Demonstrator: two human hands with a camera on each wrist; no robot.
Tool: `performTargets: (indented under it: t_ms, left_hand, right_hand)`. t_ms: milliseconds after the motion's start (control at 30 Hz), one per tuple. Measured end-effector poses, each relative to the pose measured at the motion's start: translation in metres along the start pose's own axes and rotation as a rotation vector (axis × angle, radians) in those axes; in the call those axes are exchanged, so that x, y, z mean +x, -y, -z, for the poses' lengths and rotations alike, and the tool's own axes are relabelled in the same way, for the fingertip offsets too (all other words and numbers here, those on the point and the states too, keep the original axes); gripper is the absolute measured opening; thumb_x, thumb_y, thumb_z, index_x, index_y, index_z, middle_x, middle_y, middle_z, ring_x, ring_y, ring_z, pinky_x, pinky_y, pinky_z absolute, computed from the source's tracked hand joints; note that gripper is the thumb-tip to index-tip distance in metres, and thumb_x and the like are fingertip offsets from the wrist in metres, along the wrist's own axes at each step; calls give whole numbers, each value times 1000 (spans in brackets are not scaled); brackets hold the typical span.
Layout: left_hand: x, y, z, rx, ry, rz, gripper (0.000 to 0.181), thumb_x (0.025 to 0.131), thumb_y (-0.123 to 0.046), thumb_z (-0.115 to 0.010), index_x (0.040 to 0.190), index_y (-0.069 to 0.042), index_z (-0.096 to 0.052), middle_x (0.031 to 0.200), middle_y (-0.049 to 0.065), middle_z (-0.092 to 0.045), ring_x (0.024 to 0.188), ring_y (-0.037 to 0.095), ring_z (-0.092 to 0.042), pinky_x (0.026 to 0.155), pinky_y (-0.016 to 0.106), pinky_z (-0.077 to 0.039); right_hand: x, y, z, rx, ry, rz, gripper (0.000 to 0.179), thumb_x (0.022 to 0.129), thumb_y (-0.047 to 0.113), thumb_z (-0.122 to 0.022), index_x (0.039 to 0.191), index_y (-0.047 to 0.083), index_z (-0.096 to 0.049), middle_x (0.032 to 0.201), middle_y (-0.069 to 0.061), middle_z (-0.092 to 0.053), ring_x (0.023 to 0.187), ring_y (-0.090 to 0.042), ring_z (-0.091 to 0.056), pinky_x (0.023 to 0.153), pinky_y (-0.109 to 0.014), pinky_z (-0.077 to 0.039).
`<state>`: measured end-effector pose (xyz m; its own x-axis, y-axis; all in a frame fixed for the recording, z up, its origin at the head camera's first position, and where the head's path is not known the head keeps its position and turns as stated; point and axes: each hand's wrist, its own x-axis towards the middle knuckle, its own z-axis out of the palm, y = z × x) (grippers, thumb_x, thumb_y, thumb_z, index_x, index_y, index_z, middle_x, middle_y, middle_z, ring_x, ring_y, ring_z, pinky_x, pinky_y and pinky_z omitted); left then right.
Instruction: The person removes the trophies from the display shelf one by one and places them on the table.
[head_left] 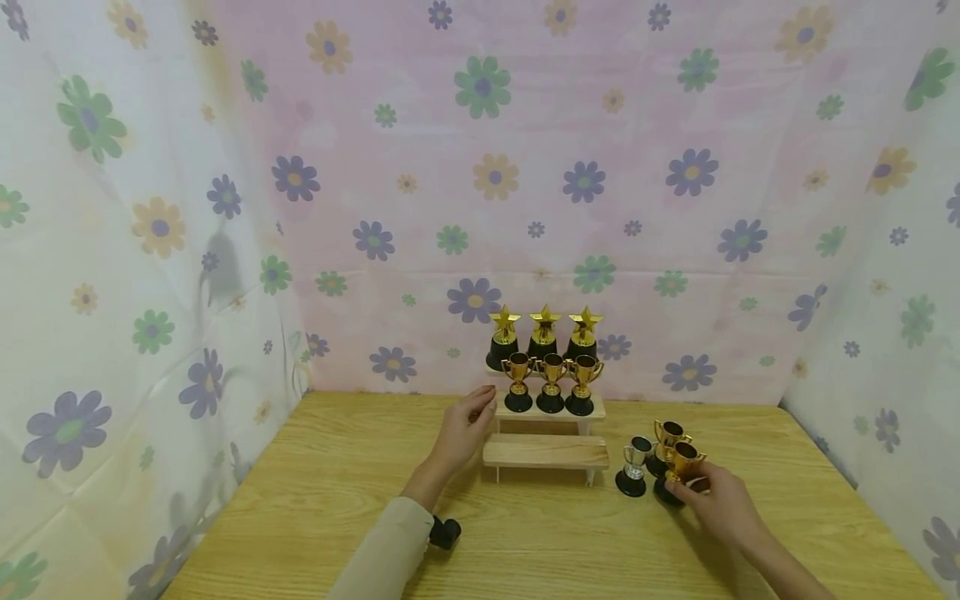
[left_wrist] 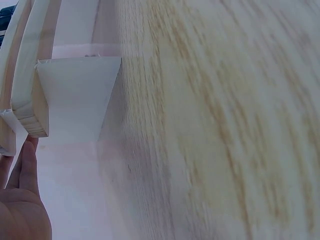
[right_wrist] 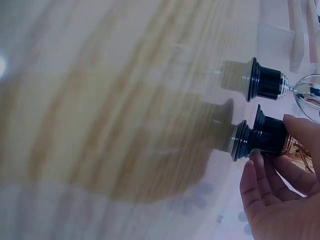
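At the right of the head view, my right hand [head_left: 716,500] pinches a bronze-coloured trophy cup [head_left: 682,460] with a black base, thumb on one side and fingers on the other. In the right wrist view, that hand [right_wrist: 285,200] is at the black base [right_wrist: 272,136]. A second bronze-coloured trophy cup [head_left: 663,442] stands just behind, and a silver trophy cup [head_left: 637,454] is to the left. My left hand [head_left: 461,429] has its fingers extended at the left side of the wooden tiered stand [head_left: 546,451]; in the left wrist view its fingertips meet a shelf end [left_wrist: 37,117].
Three gold trophy cups [head_left: 551,379] line the stand's middle step. Behind them, on the top step, are three gold star trophies [head_left: 544,325]. A small black object [head_left: 446,533] lies by my left sleeve on the wooden table [head_left: 525,550]. Flower-patterned cloth [head_left: 420,317] hangs behind.
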<state>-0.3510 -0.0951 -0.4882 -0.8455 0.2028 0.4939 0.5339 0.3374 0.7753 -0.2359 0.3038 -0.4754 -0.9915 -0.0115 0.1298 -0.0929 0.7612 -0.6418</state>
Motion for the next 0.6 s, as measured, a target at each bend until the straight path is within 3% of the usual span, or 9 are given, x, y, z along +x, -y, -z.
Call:
performTargets:
  t_ms: [367,600]
  left_hand:
    - [0,-1,1,-9,7,7,41,107,-17,-56,137,11,-58,148,19,-54,132,33,-57,97,41,-56]
    - [0,0,1,-1,4,-25,40,107,-17,-56,136,11,-59,147,25,-54,128,36,-60,95,41,-57]
  right_hand:
    - [4,-7,-1,22,-1,-19,35,93,22,-77,109,-8,-68,102,-16,-73,88,-26,-71,67,-29,-55]
    - [6,-8,0,39,40,-76,42,94,24,-76,112,-13,-66,106,-21,-72,92,-31,-72,68,-33,-57]
